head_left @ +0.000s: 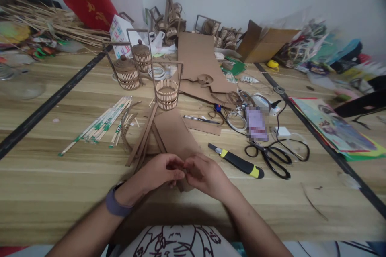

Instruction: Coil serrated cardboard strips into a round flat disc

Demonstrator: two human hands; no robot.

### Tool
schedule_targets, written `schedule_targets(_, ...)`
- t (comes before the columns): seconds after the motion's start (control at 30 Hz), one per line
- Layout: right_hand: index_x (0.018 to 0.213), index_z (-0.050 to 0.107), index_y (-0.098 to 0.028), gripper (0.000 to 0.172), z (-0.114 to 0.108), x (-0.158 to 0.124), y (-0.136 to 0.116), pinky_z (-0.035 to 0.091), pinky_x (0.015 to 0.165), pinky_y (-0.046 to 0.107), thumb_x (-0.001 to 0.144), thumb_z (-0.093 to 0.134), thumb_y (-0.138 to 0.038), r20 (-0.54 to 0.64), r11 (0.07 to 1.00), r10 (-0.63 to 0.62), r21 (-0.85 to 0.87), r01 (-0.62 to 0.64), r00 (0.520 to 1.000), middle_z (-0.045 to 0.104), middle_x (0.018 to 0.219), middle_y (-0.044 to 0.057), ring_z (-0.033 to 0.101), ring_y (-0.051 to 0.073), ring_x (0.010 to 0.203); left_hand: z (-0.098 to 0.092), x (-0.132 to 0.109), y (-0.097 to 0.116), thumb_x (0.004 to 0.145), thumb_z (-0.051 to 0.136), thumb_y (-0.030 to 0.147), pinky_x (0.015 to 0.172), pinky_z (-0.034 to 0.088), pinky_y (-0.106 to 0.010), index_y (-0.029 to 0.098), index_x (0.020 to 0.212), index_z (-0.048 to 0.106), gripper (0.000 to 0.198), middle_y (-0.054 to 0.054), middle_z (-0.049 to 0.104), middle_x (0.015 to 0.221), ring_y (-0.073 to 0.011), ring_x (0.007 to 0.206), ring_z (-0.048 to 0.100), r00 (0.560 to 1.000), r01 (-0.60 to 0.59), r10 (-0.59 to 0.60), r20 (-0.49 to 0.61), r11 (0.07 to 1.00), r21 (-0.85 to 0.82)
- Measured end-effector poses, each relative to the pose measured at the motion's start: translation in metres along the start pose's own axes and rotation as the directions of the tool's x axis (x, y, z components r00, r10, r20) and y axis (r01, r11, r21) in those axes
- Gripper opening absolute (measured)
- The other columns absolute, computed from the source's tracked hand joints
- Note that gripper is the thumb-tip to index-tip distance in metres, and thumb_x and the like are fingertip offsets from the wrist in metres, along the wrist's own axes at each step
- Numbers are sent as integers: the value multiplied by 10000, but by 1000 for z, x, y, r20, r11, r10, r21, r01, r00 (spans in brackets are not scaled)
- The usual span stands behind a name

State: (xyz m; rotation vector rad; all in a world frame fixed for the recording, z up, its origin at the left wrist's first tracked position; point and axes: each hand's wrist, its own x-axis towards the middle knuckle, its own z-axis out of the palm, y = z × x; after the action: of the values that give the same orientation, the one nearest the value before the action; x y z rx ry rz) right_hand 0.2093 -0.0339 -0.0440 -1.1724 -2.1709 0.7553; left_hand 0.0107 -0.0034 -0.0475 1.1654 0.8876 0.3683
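My left hand (159, 172) and my right hand (203, 174) meet fingertip to fingertip just above the near part of the wooden table (60, 184). Both are pinched closed on a small thing between them that I cannot make out. Under them lies a long brown cardboard piece (175, 132) with loose cardboard strips (144, 138) fanning out to its left. A purple band sits on my left wrist.
A yellow-and-black utility knife (237, 161) and black scissors (271, 158) lie right of my hands. Wrapped chopsticks (101, 124) lie to the left. Small woven cardboard baskets (166, 93) stand further back, with a pen (200, 119), cables, a cardboard box (265, 44) and colourful paper sheets (334, 126).
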Motion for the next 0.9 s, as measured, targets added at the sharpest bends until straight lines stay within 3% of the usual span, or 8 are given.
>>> schedule_targets(0.13,823,593,-198,194,-8,1,0,389,605,236,720,672,-52,71,998,-65,4,65,995,571,746,-15,539,151,675,0,-5,4,711,711,487,473,376,-239,160,822,646,351,51,540,569,-108,471,467,994,48,-58,89,993,111)
schedule_targets(0.37,791,609,-207,209,-17,0,-9,361,545,201,677,635,-34,143,988,-2,151,-19,990,528,671,-57,504,113,603,2,-11,13,708,727,540,422,316,-207,175,780,627,385,59,534,575,-82,433,434,987,-6,-10,158,995,103)
schedule_targets(0.6,806,642,-206,80,-15,-1,-9,365,529,197,765,660,-139,27,956,-62,288,52,998,480,611,-65,467,103,567,6,-9,11,612,781,683,429,355,-204,168,782,620,566,60,541,604,-67,438,433,981,-32,41,188,998,-52)
schedule_targets(0.77,807,661,-201,49,-11,0,-9,348,521,196,832,693,-227,-15,924,-71,375,71,997,391,590,-79,418,95,548,6,-11,12,637,773,682,419,369,-194,154,788,631,567,42,554,649,-67,449,469,978,-88,99,185,994,-65)
schedule_targets(0.9,865,658,-205,36,-8,0,-6,351,519,192,852,686,-223,-46,929,-82,359,93,996,407,615,-77,437,96,550,5,-13,14,679,757,644,405,357,-191,158,783,629,514,54,541,589,-67,421,454,982,-98,103,159,995,-36)
